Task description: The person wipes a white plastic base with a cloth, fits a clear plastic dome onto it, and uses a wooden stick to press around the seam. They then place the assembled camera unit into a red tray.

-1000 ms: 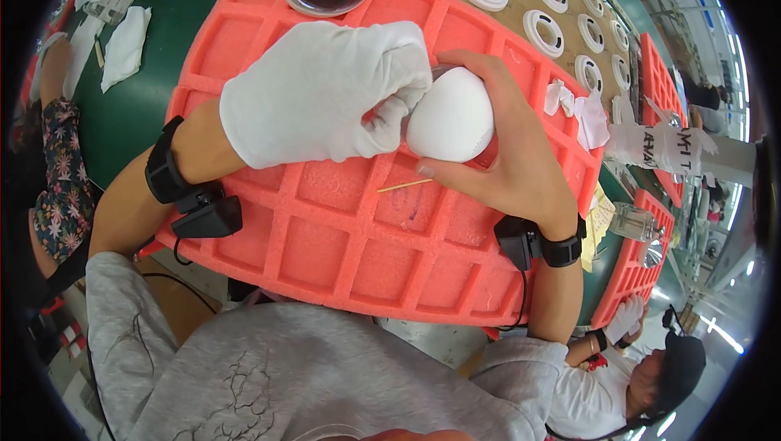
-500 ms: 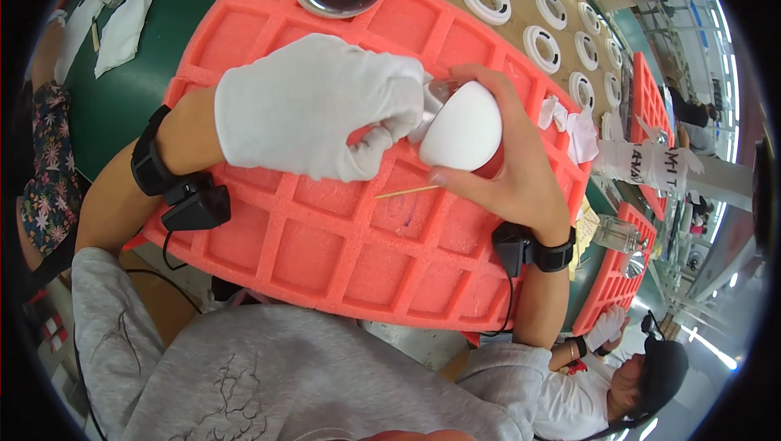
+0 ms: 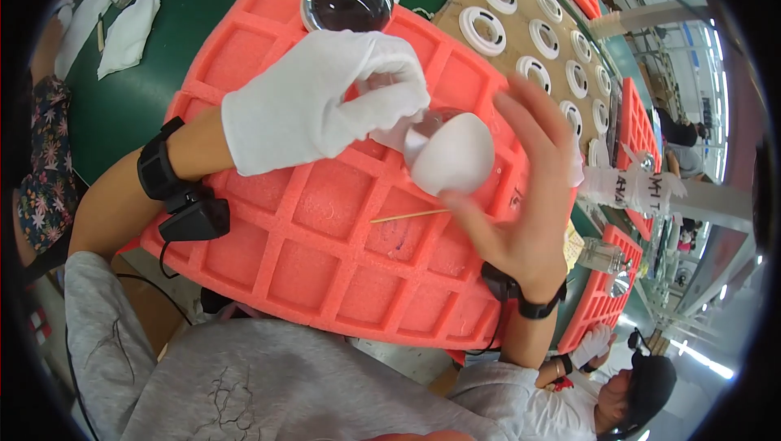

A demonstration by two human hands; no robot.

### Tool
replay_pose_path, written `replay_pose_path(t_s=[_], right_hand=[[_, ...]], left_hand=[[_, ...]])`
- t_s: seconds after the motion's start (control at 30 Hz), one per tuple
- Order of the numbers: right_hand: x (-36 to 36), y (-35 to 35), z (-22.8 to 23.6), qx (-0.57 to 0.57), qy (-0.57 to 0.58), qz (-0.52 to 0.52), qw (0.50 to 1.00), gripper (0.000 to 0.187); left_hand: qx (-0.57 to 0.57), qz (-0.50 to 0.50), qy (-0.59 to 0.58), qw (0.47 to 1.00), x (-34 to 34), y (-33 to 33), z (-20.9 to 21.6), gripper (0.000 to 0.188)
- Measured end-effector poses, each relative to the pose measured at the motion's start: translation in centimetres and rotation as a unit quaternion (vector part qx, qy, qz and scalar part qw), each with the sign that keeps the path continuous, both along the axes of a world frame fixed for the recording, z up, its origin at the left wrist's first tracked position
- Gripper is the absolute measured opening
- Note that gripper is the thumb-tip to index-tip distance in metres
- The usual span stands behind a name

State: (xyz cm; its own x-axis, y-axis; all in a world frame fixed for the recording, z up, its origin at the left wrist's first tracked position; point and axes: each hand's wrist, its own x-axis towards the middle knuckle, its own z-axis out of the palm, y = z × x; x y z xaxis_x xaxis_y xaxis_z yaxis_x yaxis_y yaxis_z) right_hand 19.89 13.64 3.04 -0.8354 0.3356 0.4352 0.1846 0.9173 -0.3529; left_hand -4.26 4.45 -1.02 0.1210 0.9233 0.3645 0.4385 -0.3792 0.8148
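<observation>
My left hand (image 3: 325, 99), in a white glove, is closed at the fingertips beside a white dome-shaped part (image 3: 455, 156). The dome has a silvery collar on its left side and is tilted above a red foam tray (image 3: 321, 266). The gloved fingers grip it at the collar end, though the exact contact is hidden. My bare right hand (image 3: 529, 189) is open, fingers spread around the dome's right side, slightly blurred. Its thumb is close to the dome's lower edge. A thin wooden stick (image 3: 407, 216) lies across a tray compartment, one end near that thumb.
A clear glass globe (image 3: 347, 0) rests on the tray's far edge. White rings (image 3: 482, 30) stand in rows on cardboard at the far right. A white cloth (image 3: 130, 34) lies on the green table at left. Other people sit at both sides; a glass jar (image 3: 602, 255) is at right.
My right hand has let go of the white dome and spread its fingers. My left hand has turned slightly and its fingers have lifted, with the dome now tilted differently. The view has shifted a little.
</observation>
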Motion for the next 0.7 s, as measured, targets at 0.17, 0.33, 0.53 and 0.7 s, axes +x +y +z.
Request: replay_pose_path(t_s=[0.17, 0.33, 0.53, 0.7], right_hand=[[0.3, -3.5, 1.2, -0.082, -0.065, 0.026, 0.994, 0.026], [-1.2, -7.3, 1.1, -0.163, -0.1, 0.05, 0.98, 0.03], [-0.7, -7.4, 0.6, -0.188, 0.149, 0.055, 0.969, 0.029], [0.5, -6.7, 1.3, -0.083, 0.089, 0.06, 0.991, 0.029]], left_hand=[[-0.13, -0.044, -0.219, 0.966, 0.8, -0.4, 1.0, 0.021], [0.029, -0.062, -0.127, 0.99, 3.5, 0.1, 3.1, 0.028], [0.076, -0.069, -0.106, 0.989, 8.6, 0.6, 7.8, 0.045], [0.008, -0.029, -0.206, 0.978, 11.4, 2.0, 9.3, 0.065]])
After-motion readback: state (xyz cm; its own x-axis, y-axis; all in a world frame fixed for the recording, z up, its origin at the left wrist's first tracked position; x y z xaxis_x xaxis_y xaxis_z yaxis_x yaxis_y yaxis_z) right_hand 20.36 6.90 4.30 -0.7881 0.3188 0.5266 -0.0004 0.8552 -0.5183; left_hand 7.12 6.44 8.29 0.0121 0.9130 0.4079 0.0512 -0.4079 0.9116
